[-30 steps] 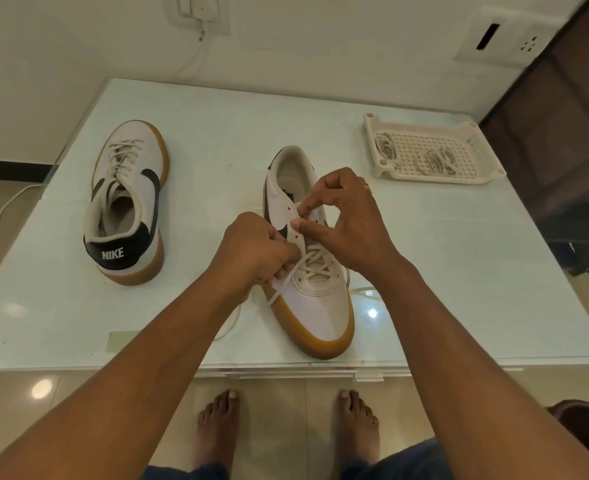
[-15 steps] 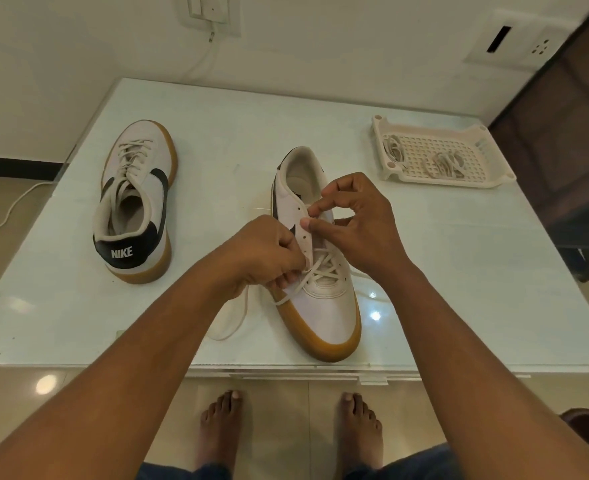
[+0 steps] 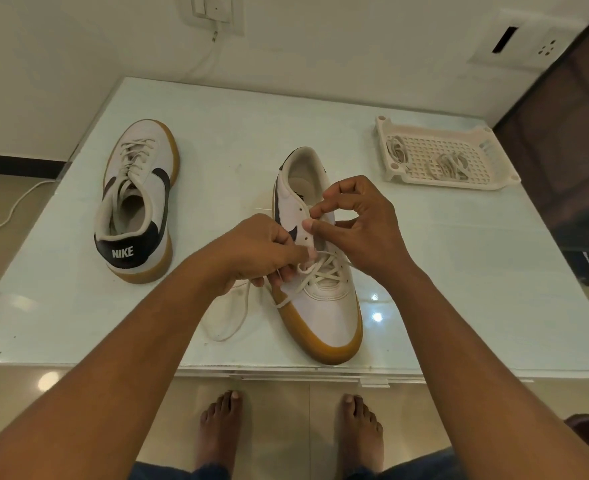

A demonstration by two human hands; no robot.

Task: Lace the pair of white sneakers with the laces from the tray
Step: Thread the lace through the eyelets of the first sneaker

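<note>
Two hands meet on the centre sneaker [image 3: 324, 317], toe toward me: my left hand [image 3: 255, 252] pinches the lace [image 3: 321, 271] beside the left eyelet row, my right hand [image 3: 364, 225] pinches the sneaker's flap just beyond; open eyelets [image 3: 301, 209] lie farther heelward.

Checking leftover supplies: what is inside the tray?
The tray holds two lace bundles: the left bundle by its end wall and the middle bundle. The strands overlap, so the number of laces in each cannot be told.
</note>
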